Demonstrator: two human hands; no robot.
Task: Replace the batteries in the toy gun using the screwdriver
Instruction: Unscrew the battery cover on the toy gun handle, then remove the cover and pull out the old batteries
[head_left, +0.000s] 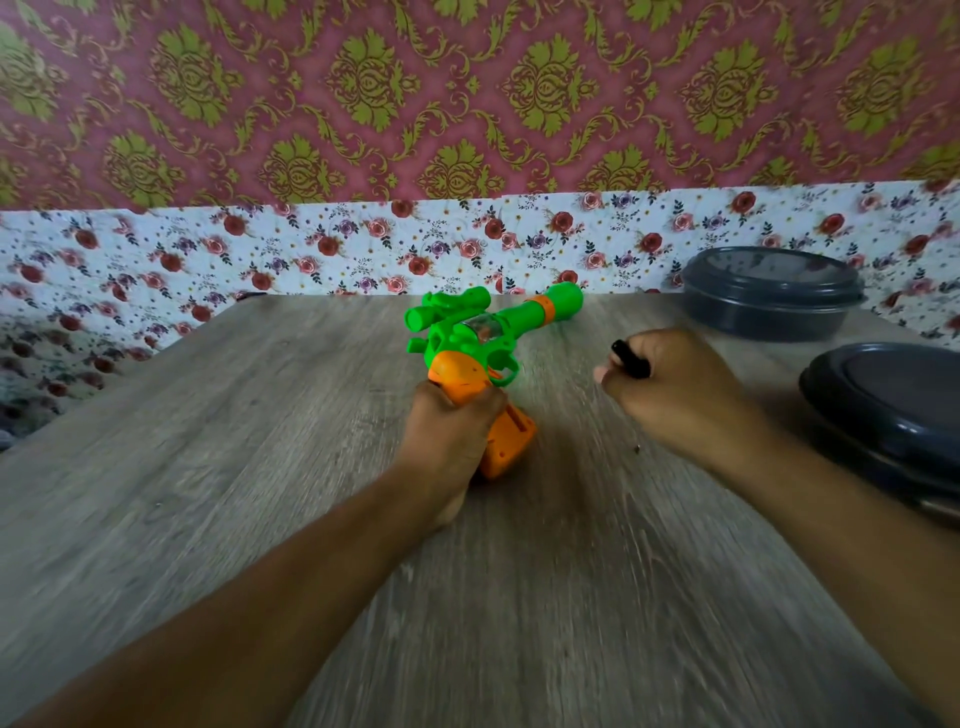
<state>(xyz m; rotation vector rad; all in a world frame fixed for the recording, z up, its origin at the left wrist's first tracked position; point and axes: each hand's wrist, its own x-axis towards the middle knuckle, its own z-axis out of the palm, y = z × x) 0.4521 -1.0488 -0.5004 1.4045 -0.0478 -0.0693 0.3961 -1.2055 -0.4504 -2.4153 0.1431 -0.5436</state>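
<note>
A green and orange toy gun (483, 338) lies on the wooden table (260, 467), its barrel pointing to the far right. My left hand (447, 441) grips its orange handle, whose base sticks out to the right of my fingers. My right hand (670, 389) is curled into a fist just right of the gun, apart from it. It holds a small black object (628, 358), of which only the black end shows above my fingers; I cannot tell whether it is the screwdriver's handle. The image is blurred by motion.
A dark grey lidded bowl (769, 291) stands at the far right of the table against the flowered wall. A second dark grey lidded container (888, 410) sits nearer, at the right edge. A tiny dark speck (637, 448) lies on the wood below my right hand.
</note>
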